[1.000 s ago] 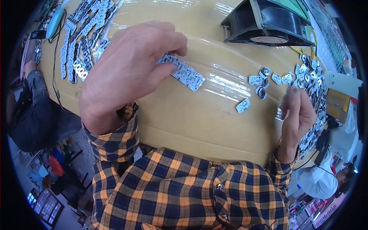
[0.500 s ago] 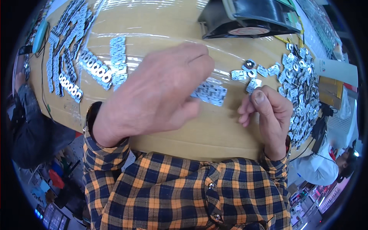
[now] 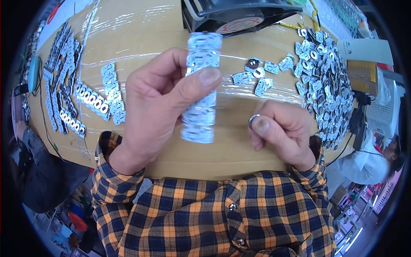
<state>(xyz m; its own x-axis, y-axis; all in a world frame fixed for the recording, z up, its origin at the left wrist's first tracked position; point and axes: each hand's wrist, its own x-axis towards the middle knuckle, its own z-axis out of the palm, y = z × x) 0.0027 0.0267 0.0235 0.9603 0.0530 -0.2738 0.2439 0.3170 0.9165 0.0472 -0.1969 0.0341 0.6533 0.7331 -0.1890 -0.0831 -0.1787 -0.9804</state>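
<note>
Now the strip of small circuit boards (image 3: 199, 113) is up off the counter (image 3: 231, 160), where half a second ago it lay flat under the left hand (image 3: 171, 92). That hand pinches it firmly, thumb across the front and fingers curled behind, so it stands nearly upright, a little blurred, and can be seen along most of its length. The right hand (image 3: 280, 130) is curled almost closed, with a shiny round piece (image 3: 253, 121) showing at thumb and fingertip (I can't make out more of it from here). So both hands are now occupied, well apart, with a gap over the counter between them. The strip's top end comes near the black fan (image 3: 239, 17), as I see it, so room looks tighter that way. To the right, loose boards (image 3: 242, 78) lie beyond the right hand, with the big pile (image 3: 325, 94) beside it; leftward, finished-looking rows (image 3: 92, 100) lie clear of the left wrist. The near edge runs close to the plaid shirt (image 3: 205, 210).
</note>
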